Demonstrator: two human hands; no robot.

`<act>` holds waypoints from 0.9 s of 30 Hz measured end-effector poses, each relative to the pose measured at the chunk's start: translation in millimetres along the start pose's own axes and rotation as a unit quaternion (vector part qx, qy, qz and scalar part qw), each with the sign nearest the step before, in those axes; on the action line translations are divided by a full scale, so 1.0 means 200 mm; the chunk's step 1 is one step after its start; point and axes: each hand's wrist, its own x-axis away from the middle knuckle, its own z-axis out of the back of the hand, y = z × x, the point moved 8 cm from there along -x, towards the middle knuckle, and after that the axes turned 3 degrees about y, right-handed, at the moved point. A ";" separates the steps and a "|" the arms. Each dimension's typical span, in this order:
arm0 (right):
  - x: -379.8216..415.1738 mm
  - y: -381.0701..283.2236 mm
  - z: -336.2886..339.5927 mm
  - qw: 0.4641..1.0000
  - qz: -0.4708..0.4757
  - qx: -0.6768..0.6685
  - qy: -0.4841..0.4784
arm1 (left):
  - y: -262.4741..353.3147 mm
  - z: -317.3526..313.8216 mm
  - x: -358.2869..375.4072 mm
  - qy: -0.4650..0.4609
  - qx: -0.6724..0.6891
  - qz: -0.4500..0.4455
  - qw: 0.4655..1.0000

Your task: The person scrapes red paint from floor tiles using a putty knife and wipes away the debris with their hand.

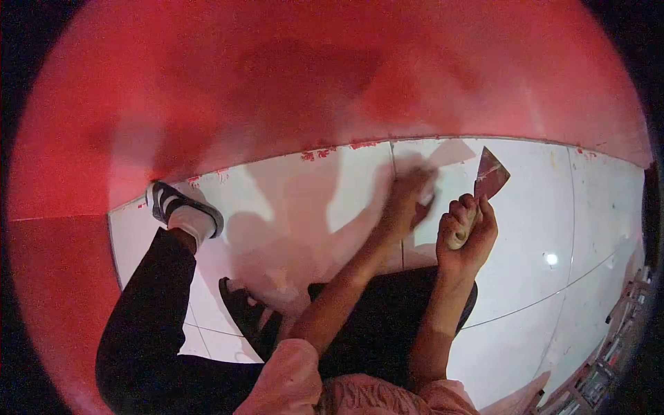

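Along the foot of the red wall (277, 76), at its left part, a foot in a white sock (191, 223) and a dark sandal with white stripes (162, 202) rests on the white tiled floor (515, 221), the toe reaching the wall's lower edge. A little to the right and farther out from the wall, another dark sandal (242, 308) is partly covered by the black trousers (142, 332). Small red paint flecks (317, 154) dot the floor side of the wall's edge, some by the striped sandal, more toward the middle and a few at the right. The left hand (415, 190) reaches in near the middle of the wall's edge; it is blurred, and whether its fingers are spread or closed on something cannot be told. Just right of it, a bit farther from the wall, the right hand (469, 232) has its fingers curled around the pale handle of a scraper (492, 173), palm side showing, with the flat, angular blade pointing toward the wall. To the right, well out from the wall, a bright glare spot (550, 259) shows on the floor, and beyond it lies a row of metallic objects (609, 360), too dim to identify.
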 end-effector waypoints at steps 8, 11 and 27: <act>0.01 0.09 0.00 0.995 -0.083 0.000 -0.050 | 0.07 0.40 0.11 0.116 -0.370 -0.104 0.916; -0.04 0.08 0.06 0.998 -0.047 0.039 0.009 | 0.17 0.06 0.14 -0.186 -0.103 -0.087 0.973; -0.08 0.20 0.15 0.993 -0.106 0.048 0.013 | 0.33 1.15 0.14 -0.345 -0.677 -0.008 0.650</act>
